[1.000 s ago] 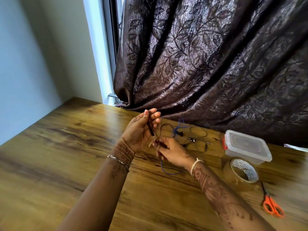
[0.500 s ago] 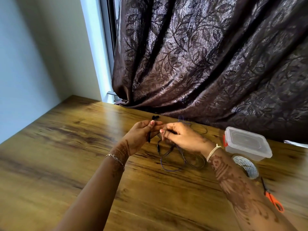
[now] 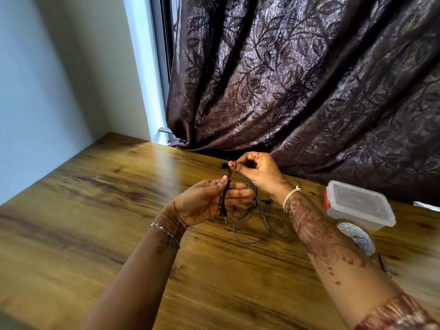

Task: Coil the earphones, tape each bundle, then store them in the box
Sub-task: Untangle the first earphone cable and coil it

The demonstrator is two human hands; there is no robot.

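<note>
Starting from the wooden counter [image 3: 95, 222], the lidded clear plastic box [image 3: 357, 203] sits at its right with the tape roll [image 3: 357, 236] just in front, both well apart from the hands, and loose blue-corded earphones [image 3: 250, 240] lie under the right wrist. Above them the black earphones [image 3: 225, 194] run nearly upright between the hands: the left hand [image 3: 207, 206], lower and nearer the person, pinches the strands between thumb and fingers, the jack plug [image 3: 225, 219] dangling below, while the right hand [image 3: 259, 172], higher and farther, pinches the top end beside an earbud [image 3: 224, 166]. Any next loop, I judge, turns on that upright axis, the right hand bringing cord down toward the left.
</note>
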